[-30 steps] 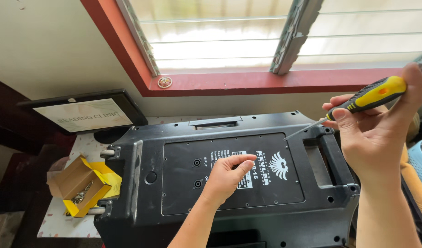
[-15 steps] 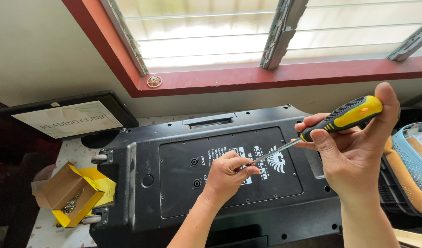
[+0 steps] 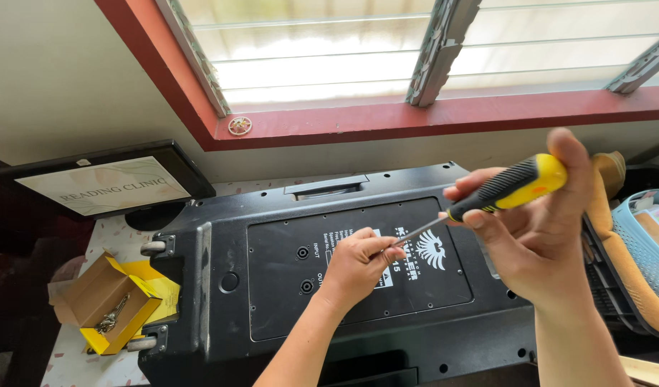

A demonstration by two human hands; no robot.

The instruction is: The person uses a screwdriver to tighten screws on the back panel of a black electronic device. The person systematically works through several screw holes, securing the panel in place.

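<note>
Right hand (image 3: 541,236): wrapped round screwdriver (image 3: 505,188) handle.
Left hand (image 3: 358,261): fingertips pinched at screwdriver tip, above speaker (image 3: 272,287) panel.
Box (image 3: 107,301): open, left of speaker.

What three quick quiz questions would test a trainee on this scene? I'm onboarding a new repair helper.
1. True or false: the right hand holds a screwdriver with a black and yellow handle.
2. What do the left hand fingertips meet: A) the screwdriver's tip, B) the window frame, C) the blue basket?
3. What lies left of the black speaker cabinet?

Key: 1 true. 2 A. 3 An open yellow cardboard box with small metal parts inside.
</note>
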